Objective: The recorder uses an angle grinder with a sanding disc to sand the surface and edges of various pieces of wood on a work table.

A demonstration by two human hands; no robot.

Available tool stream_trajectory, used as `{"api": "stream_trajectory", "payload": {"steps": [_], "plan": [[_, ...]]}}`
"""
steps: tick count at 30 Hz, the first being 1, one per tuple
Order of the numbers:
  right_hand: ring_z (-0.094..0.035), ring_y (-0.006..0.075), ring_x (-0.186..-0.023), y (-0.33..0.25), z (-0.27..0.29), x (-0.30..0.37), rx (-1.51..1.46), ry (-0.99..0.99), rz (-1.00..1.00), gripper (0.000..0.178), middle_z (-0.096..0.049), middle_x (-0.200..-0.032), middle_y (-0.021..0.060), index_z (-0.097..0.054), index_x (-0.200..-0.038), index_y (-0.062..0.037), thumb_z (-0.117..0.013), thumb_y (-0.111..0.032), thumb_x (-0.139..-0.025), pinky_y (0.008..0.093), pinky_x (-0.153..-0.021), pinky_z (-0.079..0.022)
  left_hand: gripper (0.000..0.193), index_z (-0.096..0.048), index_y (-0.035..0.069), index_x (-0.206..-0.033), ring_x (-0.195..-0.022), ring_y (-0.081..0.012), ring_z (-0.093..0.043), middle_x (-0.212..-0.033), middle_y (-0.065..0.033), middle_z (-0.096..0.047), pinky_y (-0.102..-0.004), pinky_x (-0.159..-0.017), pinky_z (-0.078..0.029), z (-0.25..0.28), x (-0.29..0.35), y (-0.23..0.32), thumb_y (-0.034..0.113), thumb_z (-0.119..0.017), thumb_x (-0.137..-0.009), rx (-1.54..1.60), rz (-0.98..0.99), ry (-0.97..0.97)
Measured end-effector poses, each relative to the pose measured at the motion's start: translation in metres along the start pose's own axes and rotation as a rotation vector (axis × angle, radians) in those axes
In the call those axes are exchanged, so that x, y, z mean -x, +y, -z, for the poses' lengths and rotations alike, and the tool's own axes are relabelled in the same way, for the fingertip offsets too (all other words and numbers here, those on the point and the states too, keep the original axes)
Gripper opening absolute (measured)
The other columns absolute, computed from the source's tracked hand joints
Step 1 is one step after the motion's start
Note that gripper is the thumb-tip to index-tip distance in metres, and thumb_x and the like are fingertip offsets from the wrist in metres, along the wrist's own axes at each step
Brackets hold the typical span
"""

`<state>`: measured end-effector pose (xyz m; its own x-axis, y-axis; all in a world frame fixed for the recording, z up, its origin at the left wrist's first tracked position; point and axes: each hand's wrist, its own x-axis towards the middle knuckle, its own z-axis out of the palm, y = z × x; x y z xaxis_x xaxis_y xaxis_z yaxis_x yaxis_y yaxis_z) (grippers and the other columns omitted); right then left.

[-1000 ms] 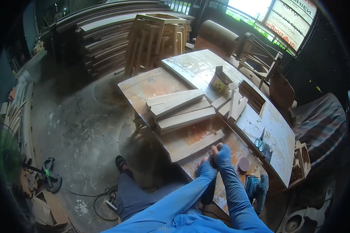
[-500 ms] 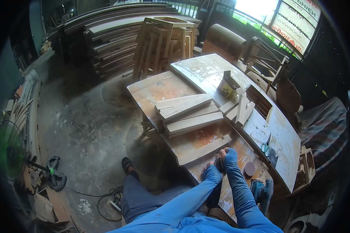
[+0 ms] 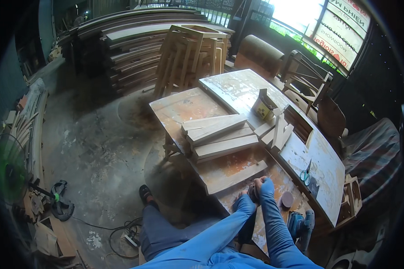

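Note:
At the near edge of the worktable, my left hand [image 3: 243,202] and my right hand [image 3: 263,184] are closed around a dark, round sanding disc [image 3: 253,194], mostly hidden by the fingers. I cannot tell whether it is one disc or several. A short stack of brownish round sanding discs [image 3: 287,200] stands just right of my right wrist. Beyond it, nearer to me, lies a blue power sander [image 3: 298,225]. One pale wooden board [image 3: 236,177] lies flat just past my hands.
Several pale wooden pieces [image 3: 224,147] are piled mid-table. A cut-open container [image 3: 264,105] and scissors [image 3: 305,174] rest on the raised white panel [image 3: 229,83]. Stacked wooden frames [image 3: 191,54] and planks [image 3: 134,58] stand behind. Cables [image 3: 128,235] and a fan [image 3: 13,170] are on the left.
Both hands remain together on the dark disc, with the right fingers shifting slightly on it. The whole view has tilted a little, so the table appears slightly lower.

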<state>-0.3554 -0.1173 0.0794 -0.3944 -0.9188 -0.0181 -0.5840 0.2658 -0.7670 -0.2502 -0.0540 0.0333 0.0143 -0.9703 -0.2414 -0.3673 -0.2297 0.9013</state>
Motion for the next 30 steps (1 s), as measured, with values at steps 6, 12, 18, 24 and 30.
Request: {"api": "stream_trajectory", "payload": {"steps": [6, 12, 18, 24, 30], "plan": [[-0.064, 0.0312, -0.071, -0.06, 0.034, 0.013, 0.387, -0.356, 0.594, 0.023, -0.066, -0.073, 0.0145, -0.068, -0.076, -0.0024, -0.069, -0.025, -0.071, 0.0405, -0.069, -0.054, 0.055, -0.07, 0.012, -0.108, -0.101, -0.0345, -0.069, -0.105, -0.0166, -0.072, -0.0457, -0.086, -0.054, 0.037, 0.013, 0.024, 0.04, -0.087, -0.064, 0.128, -0.052, -0.11], [-0.066, 0.0351, -0.068, -0.082, 0.016, 0.015, 0.727, -0.675, 0.958, 0.037, -0.066, -0.065, 0.012, -0.071, -0.065, -0.0093, -0.071, -0.044, -0.076, 0.0419, -0.073, -0.053, 0.055, -0.069, 0.014, -0.113, -0.107, -0.0268, -0.067, -0.111, -0.0137, -0.071, -0.0401, -0.088, -0.053, -0.052, -0.037, -0.058, 0.046, -0.082, -0.071, 0.14, -0.25, -0.063], [-0.067, 0.0352, -0.087, -0.073, 0.035, 0.029, 0.646, -0.076, 0.722, 0.034, -0.071, -0.092, 0.0172, -0.075, -0.095, -0.0092, -0.079, -0.035, -0.072, 0.0466, -0.081, -0.053, 0.08, -0.054, 0.007, -0.129, -0.118, -0.0315, -0.06, -0.122, -0.018, -0.064, -0.0407, -0.097, -0.048, 0.023, 0.011, 0.022, 0.041, -0.089, -0.066, -0.072, 0.0, -0.239], [-0.067, 0.0359, -0.089, -0.081, 0.034, 0.04, 0.531, -0.372, 0.668, 0.03, -0.07, -0.095, 0.017, -0.075, -0.1, -0.0092, -0.077, -0.018, -0.071, 0.0419, -0.079, -0.055, 0.058, -0.066, 0.014, -0.112, -0.095, -0.0296, -0.068, -0.097, -0.0114, -0.071, -0.0431, -0.083, -0.051, -0.01, -0.011, -0.04, 0.042, -0.086, -0.065, 0.153, -0.192, -0.175], [-0.064, 0.0374, -0.094, -0.088, 0.041, 0.023, 0.436, -0.347, 1.002, 0.031, -0.067, -0.098, 0.0189, -0.068, -0.101, -0.0059, -0.075, -0.02, -0.075, 0.046, -0.081, -0.051, 0.076, -0.054, 0.007, -0.13, -0.107, -0.0319, -0.066, -0.117, -0.0166, -0.067, -0.0431, -0.091, -0.053, -0.025, -0.016, -0.045, 0.034, -0.086, -0.067, -0.017, -0.233, -0.165]]}}
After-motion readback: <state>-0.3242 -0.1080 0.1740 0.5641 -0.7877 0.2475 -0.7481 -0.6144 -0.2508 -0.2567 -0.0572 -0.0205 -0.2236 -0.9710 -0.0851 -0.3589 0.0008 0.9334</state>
